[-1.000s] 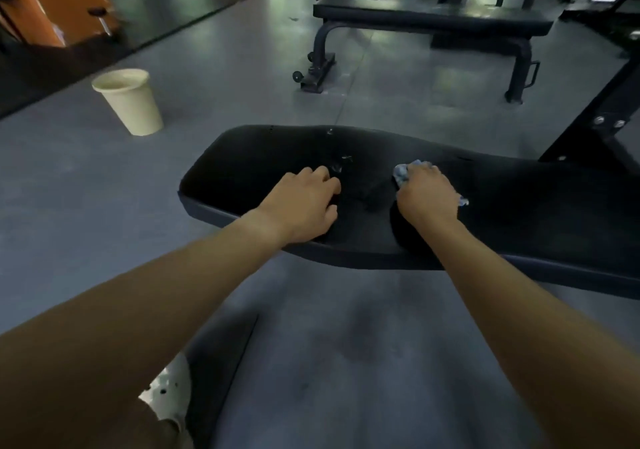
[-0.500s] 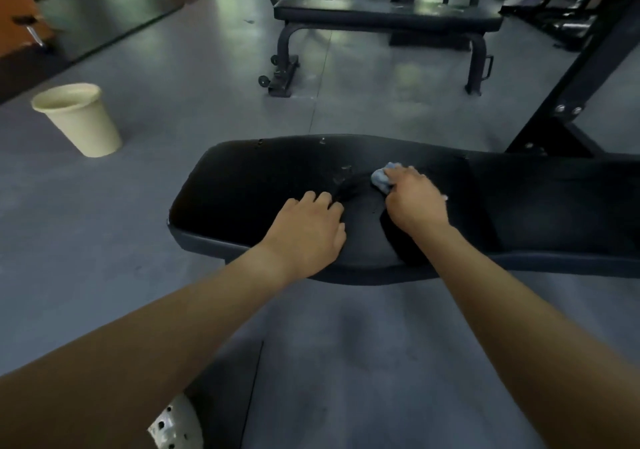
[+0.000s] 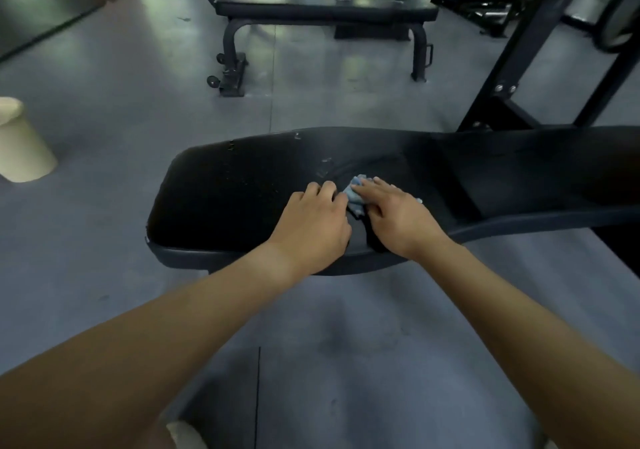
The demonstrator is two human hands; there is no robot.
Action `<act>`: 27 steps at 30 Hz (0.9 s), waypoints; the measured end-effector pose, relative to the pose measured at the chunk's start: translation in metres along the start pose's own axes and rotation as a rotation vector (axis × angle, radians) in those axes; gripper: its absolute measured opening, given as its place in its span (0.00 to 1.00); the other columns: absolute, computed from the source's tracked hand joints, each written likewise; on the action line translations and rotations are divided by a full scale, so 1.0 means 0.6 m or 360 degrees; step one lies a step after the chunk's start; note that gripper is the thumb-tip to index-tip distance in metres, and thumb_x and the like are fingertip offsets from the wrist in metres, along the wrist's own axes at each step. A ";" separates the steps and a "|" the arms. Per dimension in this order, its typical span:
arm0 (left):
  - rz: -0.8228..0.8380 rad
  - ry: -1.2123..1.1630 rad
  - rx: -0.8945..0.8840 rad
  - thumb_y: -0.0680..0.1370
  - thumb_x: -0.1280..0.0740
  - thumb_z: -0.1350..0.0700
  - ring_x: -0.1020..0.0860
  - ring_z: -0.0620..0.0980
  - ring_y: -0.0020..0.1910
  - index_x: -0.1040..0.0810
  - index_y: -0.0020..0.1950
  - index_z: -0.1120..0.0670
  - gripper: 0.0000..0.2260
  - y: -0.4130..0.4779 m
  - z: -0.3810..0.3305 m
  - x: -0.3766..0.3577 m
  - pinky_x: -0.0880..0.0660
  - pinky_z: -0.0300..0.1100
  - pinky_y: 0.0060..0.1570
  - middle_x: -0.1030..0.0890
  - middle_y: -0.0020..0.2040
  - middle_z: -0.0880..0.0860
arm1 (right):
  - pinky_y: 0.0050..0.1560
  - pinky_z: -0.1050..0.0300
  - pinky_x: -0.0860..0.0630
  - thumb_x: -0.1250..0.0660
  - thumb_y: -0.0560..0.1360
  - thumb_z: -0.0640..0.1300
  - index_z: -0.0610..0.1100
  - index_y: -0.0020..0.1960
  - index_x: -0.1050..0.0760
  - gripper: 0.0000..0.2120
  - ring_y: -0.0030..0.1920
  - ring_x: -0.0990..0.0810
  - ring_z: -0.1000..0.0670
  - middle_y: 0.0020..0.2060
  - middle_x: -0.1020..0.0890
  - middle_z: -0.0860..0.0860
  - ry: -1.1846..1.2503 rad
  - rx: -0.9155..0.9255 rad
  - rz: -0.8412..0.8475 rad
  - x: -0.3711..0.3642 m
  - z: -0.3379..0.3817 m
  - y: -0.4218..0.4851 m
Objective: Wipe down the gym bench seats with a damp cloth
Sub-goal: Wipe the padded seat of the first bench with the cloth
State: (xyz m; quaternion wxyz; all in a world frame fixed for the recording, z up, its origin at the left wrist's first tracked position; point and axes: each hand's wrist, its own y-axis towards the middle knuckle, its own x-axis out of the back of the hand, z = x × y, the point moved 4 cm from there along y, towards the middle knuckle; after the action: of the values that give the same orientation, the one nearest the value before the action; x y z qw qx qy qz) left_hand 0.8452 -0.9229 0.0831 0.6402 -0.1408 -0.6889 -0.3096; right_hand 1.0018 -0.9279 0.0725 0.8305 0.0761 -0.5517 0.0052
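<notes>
My right grip [image 3: 398,216] has slid the cloth [image 3: 355,195] leftward across the counter [image 3: 225,199]. Half a second ago there was a clear strip of black pad between my two grips. Now the cloth sits just beside the knuckles of my left grip [image 3: 313,221], and I cannot tell whether it touches them.

My right fingers lie nearly straight over the cloth and press it flat. Blue folds show past my fingertips and in the gap by my thumb.

My left grip has stayed where it was, resting on the pad near its front edge with fingers loosely bent and holding nothing.

A wet sheen marks the pad just beyond the cloth.

My view has swung right since then. The cup [image 3: 20,143], well off to the left of my left grip, is now cut by the frame edge. The far bench [image 3: 325,10] stands on the floor [image 3: 138,77] straight ahead of both grips.
</notes>
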 end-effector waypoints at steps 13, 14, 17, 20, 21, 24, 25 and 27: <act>0.0117 -0.0015 -0.0220 0.85 0.46 0.40 0.25 0.57 0.57 0.25 0.62 0.55 0.21 0.002 -0.080 -0.001 0.28 0.49 0.51 0.23 0.60 0.54 | 0.60 0.42 0.29 0.48 0.75 0.40 0.41 0.60 0.25 0.19 0.57 0.25 0.38 0.55 0.22 0.43 -0.0046 -0.0681 -0.0434 0.064 -0.147 -0.103; 0.0130 -0.0002 -0.0218 0.85 0.46 0.39 0.26 0.57 0.57 0.25 0.63 0.55 0.22 0.002 -0.083 0.000 0.29 0.49 0.50 0.23 0.60 0.54 | 0.62 0.43 0.29 0.48 0.73 0.41 0.41 0.61 0.24 0.21 0.59 0.25 0.39 0.57 0.21 0.43 -0.0045 -0.0584 -0.0426 0.057 -0.128 -0.103; 0.0171 0.0009 -0.0191 0.84 0.45 0.39 0.26 0.57 0.58 0.25 0.62 0.55 0.22 0.006 -0.090 0.005 0.31 0.49 0.49 0.24 0.60 0.55 | 0.72 0.48 0.38 0.44 0.77 0.37 0.42 0.69 0.25 0.22 0.70 0.30 0.40 0.68 0.24 0.43 -0.0010 -0.0358 -0.0357 0.036 -0.081 -0.118; 0.0209 0.0006 -0.0179 0.84 0.44 0.38 0.26 0.57 0.58 0.26 0.64 0.55 0.22 0.010 -0.094 0.008 0.29 0.50 0.51 0.24 0.60 0.54 | 0.76 0.53 0.43 0.43 0.81 0.35 0.47 0.76 0.31 0.25 0.77 0.36 0.46 0.76 0.30 0.48 0.0044 -0.0219 -0.0251 0.035 -0.085 -0.126; 0.0216 0.0011 -0.0182 0.84 0.45 0.38 0.26 0.57 0.58 0.26 0.64 0.55 0.22 0.009 -0.094 0.008 0.28 0.49 0.51 0.24 0.60 0.54 | 0.77 0.53 0.43 0.43 0.82 0.36 0.50 0.78 0.32 0.26 0.78 0.38 0.48 0.77 0.32 0.51 0.0059 -0.0227 -0.0203 0.039 -0.100 -0.123; 0.0211 0.0019 -0.0192 0.84 0.45 0.39 0.26 0.56 0.57 0.26 0.64 0.55 0.22 0.008 -0.092 0.004 0.28 0.49 0.51 0.24 0.60 0.54 | 0.74 0.48 0.37 0.43 0.81 0.37 0.54 0.76 0.31 0.26 0.77 0.36 0.44 0.75 0.29 0.48 0.0081 -0.0422 -0.0213 0.065 -0.155 -0.110; 0.0211 0.0019 -0.0194 0.85 0.46 0.39 0.26 0.56 0.57 0.26 0.65 0.55 0.22 0.007 -0.091 0.004 0.28 0.49 0.51 0.24 0.60 0.54 | 0.69 0.47 0.33 0.44 0.81 0.37 0.53 0.75 0.29 0.25 0.74 0.32 0.40 0.72 0.27 0.45 0.0077 -0.0528 -0.0291 0.076 -0.175 -0.108; 0.0214 0.0030 -0.0201 0.85 0.46 0.39 0.26 0.56 0.58 0.26 0.65 0.55 0.23 0.006 -0.091 0.002 0.27 0.49 0.52 0.24 0.61 0.54 | 0.58 0.45 0.29 0.46 0.80 0.37 0.50 0.69 0.26 0.21 0.64 0.27 0.36 0.61 0.24 0.43 0.0077 -0.0752 -0.0499 0.091 -0.208 -0.112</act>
State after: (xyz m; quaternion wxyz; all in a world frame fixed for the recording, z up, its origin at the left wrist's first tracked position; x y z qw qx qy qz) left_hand 0.8904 -0.9534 0.0846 0.6559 -0.2237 -0.6509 -0.3099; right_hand 1.1435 -0.9821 0.0674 0.8288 -0.0353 -0.4992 -0.2502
